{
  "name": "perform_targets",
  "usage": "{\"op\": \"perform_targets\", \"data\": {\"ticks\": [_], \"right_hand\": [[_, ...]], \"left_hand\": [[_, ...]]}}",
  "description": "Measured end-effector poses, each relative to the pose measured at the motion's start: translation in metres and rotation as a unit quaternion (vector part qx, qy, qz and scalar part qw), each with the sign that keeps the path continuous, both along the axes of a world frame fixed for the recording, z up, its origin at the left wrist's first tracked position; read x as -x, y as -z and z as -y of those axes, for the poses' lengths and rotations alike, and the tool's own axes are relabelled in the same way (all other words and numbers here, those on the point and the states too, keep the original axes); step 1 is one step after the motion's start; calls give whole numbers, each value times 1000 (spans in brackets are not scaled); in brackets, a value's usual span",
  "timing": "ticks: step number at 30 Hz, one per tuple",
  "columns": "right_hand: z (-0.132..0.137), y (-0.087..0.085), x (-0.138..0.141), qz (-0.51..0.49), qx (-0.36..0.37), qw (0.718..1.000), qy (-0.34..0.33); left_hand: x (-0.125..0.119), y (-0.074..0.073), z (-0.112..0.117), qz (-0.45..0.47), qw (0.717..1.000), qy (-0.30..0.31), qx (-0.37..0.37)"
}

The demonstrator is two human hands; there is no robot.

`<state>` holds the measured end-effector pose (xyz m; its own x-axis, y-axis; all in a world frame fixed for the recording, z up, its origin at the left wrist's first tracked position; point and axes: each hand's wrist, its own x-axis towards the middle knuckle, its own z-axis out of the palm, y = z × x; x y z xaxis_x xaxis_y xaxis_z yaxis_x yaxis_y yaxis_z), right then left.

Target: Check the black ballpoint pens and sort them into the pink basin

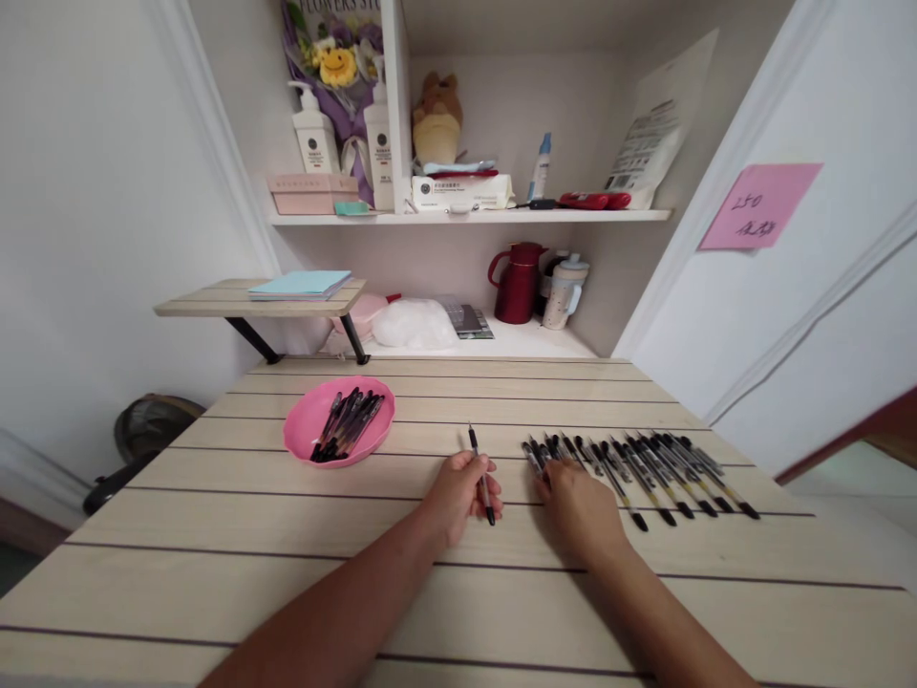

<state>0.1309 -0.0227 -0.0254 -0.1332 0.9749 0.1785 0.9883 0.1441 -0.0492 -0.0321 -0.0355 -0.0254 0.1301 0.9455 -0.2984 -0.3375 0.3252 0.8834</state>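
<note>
Head cam: left hand [453, 495] pinching a slim black-and-clear plastic pen [485, 490], tip away; right hand [582, 502] nearest the row of black-and-clear plastic pens [659, 470], fingers curled over its left end, barrels slanting away-left. Can't tell if they're gripping.

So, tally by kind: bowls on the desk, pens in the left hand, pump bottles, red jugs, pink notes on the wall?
Bowl: 1
Pen in left hand: 1
Pump bottles: 2
Jug: 1
Note: 1
Total: 6
</note>
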Motion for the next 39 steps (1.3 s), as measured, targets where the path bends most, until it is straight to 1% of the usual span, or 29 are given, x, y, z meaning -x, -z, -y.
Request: {"op": "perform_targets", "data": {"ticks": [3, 5, 7, 8, 9, 10, 11, 13, 14, 15, 16, 18, 19, 20, 21, 23, 33, 39], "right_hand": [[4, -2, -3, -14, -4, 1000, -3], [5, -6, -10, -48, -12, 999, -10], [5, -11, -18, -121, -4, 992, -20], [3, -13, -22, -179, 10, 984, -23], [0, -15, -25, -253, 30, 967, -25], [-3, -17, -26, -341, 52, 938, -25], [-7, -19, -27, -435, 74, 897, -22], [-15, -22, -26, -600, 107, 793, -10], [-20, -24, -24, -659, 117, 743, -5], [-24, -25, -21, -702, 124, 701, -1], [-27, -26, -18, -734, 127, 668, 2], [-32, -27, -13, -778, 132, 614, 1], [-34, -28, -11, -793, 136, 594, -2], [-35, -27, -8, -803, 139, 580, -5], [-35, -27, -6, -807, 143, 573, -10], [-35, -25, -3, -806, 151, 573, -18], [-25, -20, 7, -774, 205, 598, -38], [-21, -18, 8, -782, 218, 583, -31]], "left_hand": [[0, -1, 1, -10, 1000, 11, -7], [0, -1, 2, -20, 999, 27, -19], [0, -1, 3, -35, 998, 47, -32], [0, -2, 3, -45, 997, 57, -39], [0, -2, 4, -56, 995, 66, -46], [0, -2, 5, -68, 993, 74, -54], [0, -3, 5, -78, 992, 80, -63], [0, -3, 6, -94, 988, 90, -81], [0, -4, 6, -99, 987, 93, -89], [0, -4, 7, -104, 985, 96, -95], [0, -4, 7, -109, 984, 98, -101], [0, -4, 6, -119, 982, 104, -107], [1, -3, 6, -125, 980, 108, -109], [1, -3, 6, -131, 979, 111, -110], [1, -3, 6, -136, 978, 115, -111], [1, -3, 6, -144, 975, 121, -115], [3, -3, 6, -172, 966, 135, -135], [3, -3, 7, -187, 965, 127, -132]]}}
